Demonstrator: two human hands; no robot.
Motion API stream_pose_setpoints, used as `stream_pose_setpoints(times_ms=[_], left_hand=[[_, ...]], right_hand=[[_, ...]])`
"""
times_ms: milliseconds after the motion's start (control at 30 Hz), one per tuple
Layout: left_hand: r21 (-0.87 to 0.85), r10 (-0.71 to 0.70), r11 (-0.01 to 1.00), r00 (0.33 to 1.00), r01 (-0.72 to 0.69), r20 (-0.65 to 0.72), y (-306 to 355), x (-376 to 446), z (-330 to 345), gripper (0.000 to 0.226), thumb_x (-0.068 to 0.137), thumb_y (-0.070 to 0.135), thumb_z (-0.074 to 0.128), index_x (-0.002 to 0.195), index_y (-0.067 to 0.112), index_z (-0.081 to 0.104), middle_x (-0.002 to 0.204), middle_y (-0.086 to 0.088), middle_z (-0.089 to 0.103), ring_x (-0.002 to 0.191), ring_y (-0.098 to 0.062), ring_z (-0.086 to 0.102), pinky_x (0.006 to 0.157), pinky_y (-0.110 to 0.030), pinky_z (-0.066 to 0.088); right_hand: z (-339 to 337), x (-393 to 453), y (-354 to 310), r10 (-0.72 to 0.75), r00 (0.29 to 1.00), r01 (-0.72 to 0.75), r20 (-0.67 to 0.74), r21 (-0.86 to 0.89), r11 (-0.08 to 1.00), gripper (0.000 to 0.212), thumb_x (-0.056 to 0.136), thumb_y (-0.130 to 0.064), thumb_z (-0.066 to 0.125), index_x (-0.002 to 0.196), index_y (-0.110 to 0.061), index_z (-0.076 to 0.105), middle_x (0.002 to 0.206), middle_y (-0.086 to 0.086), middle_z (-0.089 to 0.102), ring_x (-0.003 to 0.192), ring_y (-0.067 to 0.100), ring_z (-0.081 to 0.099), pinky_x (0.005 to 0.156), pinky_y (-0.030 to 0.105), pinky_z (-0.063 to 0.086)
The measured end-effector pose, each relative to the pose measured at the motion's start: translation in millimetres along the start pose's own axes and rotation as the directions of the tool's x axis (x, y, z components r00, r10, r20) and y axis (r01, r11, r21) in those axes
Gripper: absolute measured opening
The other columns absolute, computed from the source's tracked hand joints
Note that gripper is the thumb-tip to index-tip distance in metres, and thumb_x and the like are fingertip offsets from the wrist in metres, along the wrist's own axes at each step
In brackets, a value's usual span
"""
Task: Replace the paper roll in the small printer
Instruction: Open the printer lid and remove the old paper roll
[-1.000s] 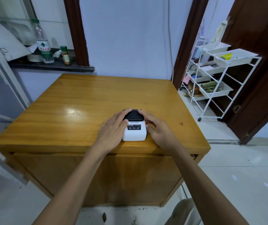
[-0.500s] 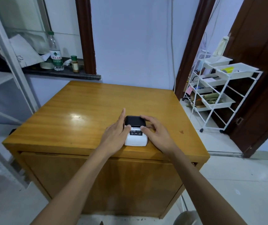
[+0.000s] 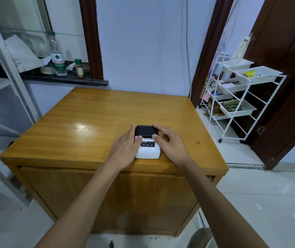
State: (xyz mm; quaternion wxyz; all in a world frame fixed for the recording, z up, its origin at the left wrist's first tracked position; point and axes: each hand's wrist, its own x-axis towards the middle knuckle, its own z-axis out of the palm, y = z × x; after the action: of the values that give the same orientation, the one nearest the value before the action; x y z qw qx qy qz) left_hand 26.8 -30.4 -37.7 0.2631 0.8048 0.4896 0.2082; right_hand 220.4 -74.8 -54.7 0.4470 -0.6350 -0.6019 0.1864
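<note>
On the dark sill beyond the bench's far left corner stand a clear water bottle [image 3: 56, 56] and a small brown spice jar [image 3: 79, 68], well apart from the work and seemingly no part of it. The wooden bench [image 3: 89, 122] carries only the small printer [image 3: 148, 144], which sits close to the near edge, a little right of the middle, probably so both arms reach it without stretching. The left hand [image 3: 125, 149] lies against the printer's left flank, fingers fairly straight along the side and the thumb resting on the top by the black lid [image 3: 146, 130]; it reads as bracing the body so it will not slide. The right hand [image 3: 171, 145] cups the right flank with curled fingers, the forefinger reaching along the lid's far edge and the thumb set on the lid's near right corner, likely feeling for the catch. The lid looks shut, and no paper roll is visible, so the task appears barely begun: opening the lid is the step in hand. Off the bench's right edge a white wire rack [image 3: 236, 97] of trays stands on the floor.
</note>
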Motion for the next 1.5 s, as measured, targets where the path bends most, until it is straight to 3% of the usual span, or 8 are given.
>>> stream_pose_setpoints(times_ms=[467, 700, 833, 1033, 1133, 1233, 1400, 1500], left_hand=[[0.005, 0.011, 1.000, 1.000, -0.011, -0.018, 3.5, -1.8, -0.5, 0.064, 0.112, 0.046, 0.021, 0.168, 0.020, 0.006, 0.164, -0.005, 0.039, 0.146, -0.023, 0.037, 0.116, -0.038, 0.028], [-0.006, 0.027, 1.000, 1.000, -0.027, -0.012, 1.4, -1.2, 0.4, 0.063, 0.111, 0.045, 0.022, 0.168, 0.021, 0.007, 0.169, -0.002, 0.031, 0.151, -0.022, 0.031, 0.119, -0.036, 0.024], [-0.016, 0.023, 1.000, 0.999, -0.024, -0.024, 3.1, -3.0, 1.1, 0.062, 0.112, 0.043, 0.021, 0.168, 0.020, 0.007, 0.168, -0.003, 0.033, 0.151, -0.023, 0.031, 0.119, -0.035, 0.023], [-0.075, 0.051, 0.996, 0.998, -0.054, -0.038, -3.9, -1.2, 3.1, 0.060, 0.112, 0.042, 0.024, 0.167, 0.023, 0.012, 0.162, -0.001, 0.043, 0.146, -0.024, 0.038, 0.118, -0.039, 0.028], [-0.090, 0.098, 0.990, 0.992, -0.105, -0.081, -4.4, -0.6, 3.6, 0.052, 0.111, 0.038, 0.026, 0.162, 0.030, 0.021, 0.128, 0.002, 0.064, 0.119, -0.023, 0.056, 0.105, -0.043, 0.041], [-0.074, 0.125, 0.988, 0.986, -0.133, -0.107, -4.3, -0.2, 3.1, 0.038, 0.110, 0.034, 0.028, 0.148, 0.031, 0.035, 0.088, 0.012, 0.057, 0.084, -0.008, 0.056, 0.083, -0.038, 0.037], [-0.033, 0.161, 0.986, 0.979, -0.166, -0.122, -1.2, -3.2, 0.7, 0.018, 0.111, 0.029, 0.030, 0.121, 0.028, 0.045, 0.096, 0.006, 0.054, 0.074, -0.003, 0.046, 0.077, -0.033, 0.030], [-0.050, 0.158, 0.985, 0.978, -0.166, -0.136, -1.0, -3.1, 0.1, 0.017, 0.110, 0.029, 0.031, 0.119, 0.028, 0.045, 0.090, 0.010, 0.053, 0.074, -0.005, 0.045, 0.076, -0.034, 0.030]], right_hand=[[-2.6, 12.0, -5.9, -0.061, 0.996, 0.048, -0.067, -0.179, 0.983, 0.052, 0.104, -0.065, 0.043, 0.146, -0.040, 0.060, 0.131, -0.014, 0.072, 0.105, 0.002, 0.070, 0.084, 0.037, 0.062], [-1.8, 36.0, -7.9, 0.059, 0.992, -0.073, -0.107, -0.129, 0.989, 0.077, 0.089, -0.091, 0.032, 0.130, -0.041, 0.072, 0.102, -0.016, 0.081, 0.087, 0.007, 0.075, 0.078, 0.045, 0.064], [0.6, 49.6, -12.3, 0.155, 0.983, -0.159, -0.096, -0.033, 0.987, 0.071, 0.086, -0.092, 0.036, 0.101, -0.038, 0.079, 0.065, -0.002, 0.070, 0.067, 0.021, 0.070, 0.066, 0.046, 0.060], [5.7, 76.7, -25.8, 0.375, 0.921, -0.370, -0.102, 0.062, 0.927, 0.066, 0.078, -0.083, 0.046, 0.057, -0.021, 0.054, 0.055, 0.005, 0.058, 0.052, 0.026, 0.054, 0.061, 0.041, 0.048], [7.0, 84.8, -29.8, 0.414, 0.901, -0.415, -0.128, 0.019, 0.909, 0.063, 0.077, -0.080, 0.043, 0.058, -0.021, 0.053, 0.056, 0.005, 0.060, 0.051, 0.027, 0.057, 0.060, 0.040, 0.050], [9.3, 87.9, -31.9, 0.425, 0.892, -0.432, -0.155, -0.010, 0.902, 0.064, 0.084, -0.076, 0.043, 0.054, -0.020, 0.049, 0.057, 0.002, 0.059, 0.056, 0.027, 0.056, 0.063, 0.039, 0.049], [4.2, 75.2, -36.6, 0.348, 0.929, -0.368, -0.124, -0.228, 0.901, 0.072, 0.096, -0.082, 0.025, 0.079, -0.019, 0.055, 0.078, 0.005, 0.067, 0.078, 0.031, 0.069, 0.074, 0.044, 0.056], [-0.9, 52.0, -47.0, 0.107, 0.948, -0.229, -0.299, -0.411, 0.882, 0.055, 0.103, -0.069, 0.036, 0.106, -0.017, 0.052, 0.090, 0.000, 0.065, 0.077, 0.026, 0.065, 0.062, 0.039, 0.048]])
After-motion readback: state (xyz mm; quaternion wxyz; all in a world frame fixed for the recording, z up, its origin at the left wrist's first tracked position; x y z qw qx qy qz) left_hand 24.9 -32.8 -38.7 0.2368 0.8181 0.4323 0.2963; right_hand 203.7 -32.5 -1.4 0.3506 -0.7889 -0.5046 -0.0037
